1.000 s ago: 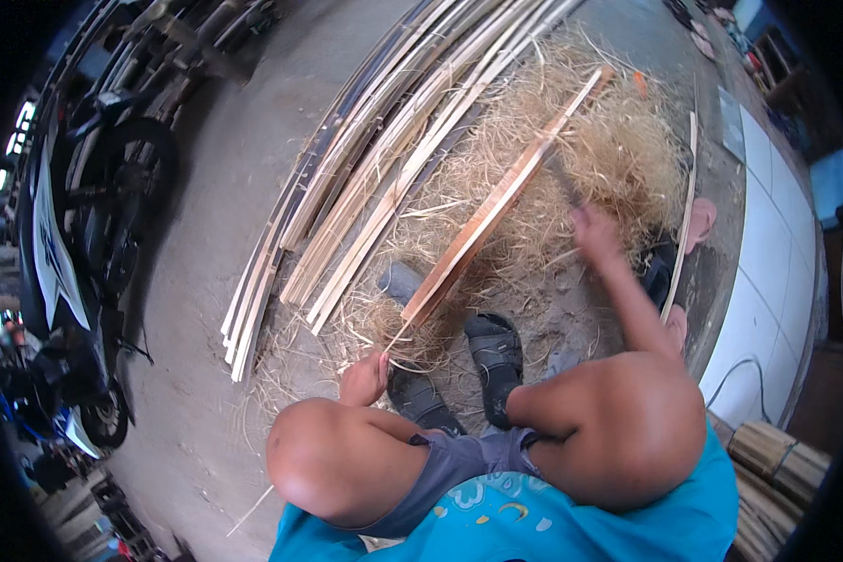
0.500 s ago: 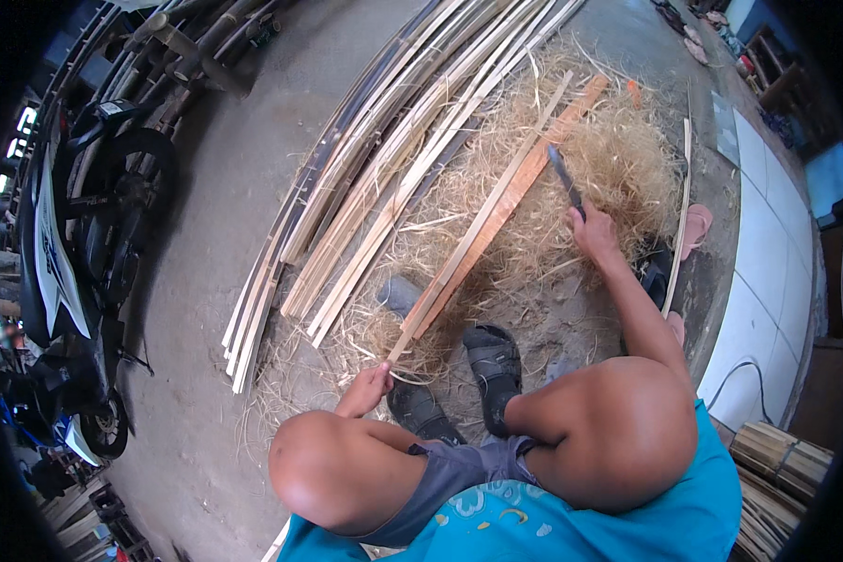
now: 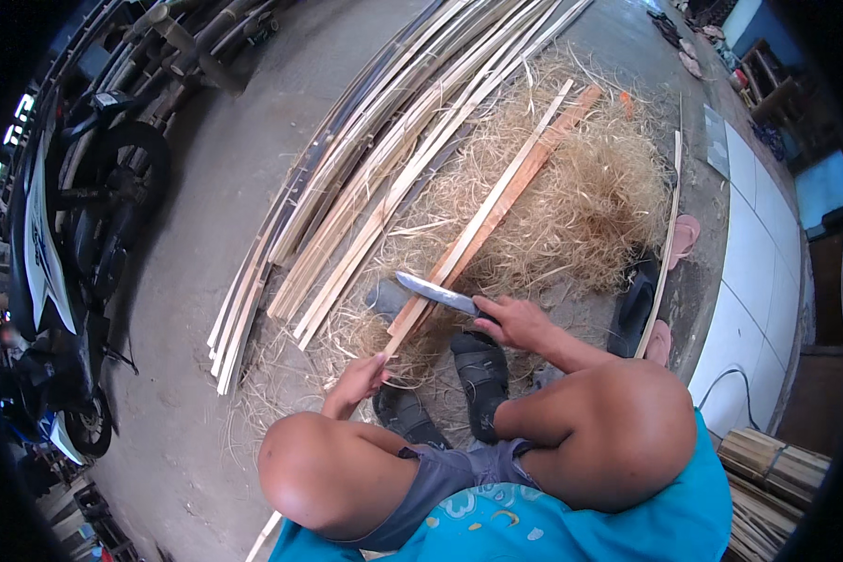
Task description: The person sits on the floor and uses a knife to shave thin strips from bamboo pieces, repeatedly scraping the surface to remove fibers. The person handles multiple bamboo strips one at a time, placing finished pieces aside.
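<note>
Left hand (image 3: 361, 379) has its grip pinched around the near end of a pale wooden strip (image 3: 484, 211), which slants away along a reddish board (image 3: 525, 178) over a heap of curly shavings (image 3: 609, 201). Right hand (image 3: 515, 321) has its grip wrapped round a knife's (image 3: 437, 293) handle, blade crossing the strip low down, though I honestly can't tell if it's touching; more strips (image 3: 295, 290) lie off to the left on the floor (image 3: 197, 281).

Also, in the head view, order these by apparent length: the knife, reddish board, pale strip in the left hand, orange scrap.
1. The pale strip and reddish board, too alike to rank
2. The knife
3. The orange scrap
</note>
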`<state>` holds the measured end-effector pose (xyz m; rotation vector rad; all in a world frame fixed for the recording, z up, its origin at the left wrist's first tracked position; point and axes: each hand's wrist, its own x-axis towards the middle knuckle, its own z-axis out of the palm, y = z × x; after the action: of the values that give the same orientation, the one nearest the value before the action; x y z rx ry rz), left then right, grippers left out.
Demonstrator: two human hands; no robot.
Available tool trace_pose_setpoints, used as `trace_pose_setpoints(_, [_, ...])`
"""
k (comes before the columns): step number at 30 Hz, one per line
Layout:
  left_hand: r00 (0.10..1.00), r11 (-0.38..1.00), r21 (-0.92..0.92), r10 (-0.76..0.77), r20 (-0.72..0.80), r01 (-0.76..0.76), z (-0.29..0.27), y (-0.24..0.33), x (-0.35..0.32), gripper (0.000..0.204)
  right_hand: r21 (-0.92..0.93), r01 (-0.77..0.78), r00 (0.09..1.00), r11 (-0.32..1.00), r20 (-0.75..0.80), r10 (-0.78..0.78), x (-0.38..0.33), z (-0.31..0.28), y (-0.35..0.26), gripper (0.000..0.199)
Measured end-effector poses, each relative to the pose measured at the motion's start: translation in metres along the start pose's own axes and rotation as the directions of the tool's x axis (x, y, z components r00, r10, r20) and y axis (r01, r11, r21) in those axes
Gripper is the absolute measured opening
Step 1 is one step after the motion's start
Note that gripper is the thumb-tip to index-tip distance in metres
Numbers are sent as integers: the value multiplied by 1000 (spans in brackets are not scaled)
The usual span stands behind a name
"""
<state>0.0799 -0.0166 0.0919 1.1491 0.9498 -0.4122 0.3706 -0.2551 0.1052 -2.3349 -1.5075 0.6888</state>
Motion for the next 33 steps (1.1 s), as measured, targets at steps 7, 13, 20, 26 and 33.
trace_pose_setpoints(7, [985, 984, 178, 2, -175, 30, -17, -47, -16, 52, 280, -151, 937, 948, -266, 228, 13, -2, 70, 47])
trace_pose_setpoints(13, [977, 935, 333, 174, -127, -123, -39, -85, -9, 53, 347, -320, 889, 882, -212, 406, 4, -45, 81, 38])
trace_pose_setpoints(20, [956, 948, 241, 249, -155, -208, -5, -28, 6, 42, 94, 98, 969, 991, -237, -74, 13, 19, 81, 49])
trace_pose_setpoints(26, [945, 933, 317, 245, -215, -170, -27, -63, -10, 35, 281, -527, 670, 802, -444, 595, -5, -81, 161, 41])
trace_pose_setpoints(33, [766, 415, 894, 626, -148, -167, 32, -3, 20, 40, 83, 3, 991, 997, 137, -14, -22, 13, -39, 41])
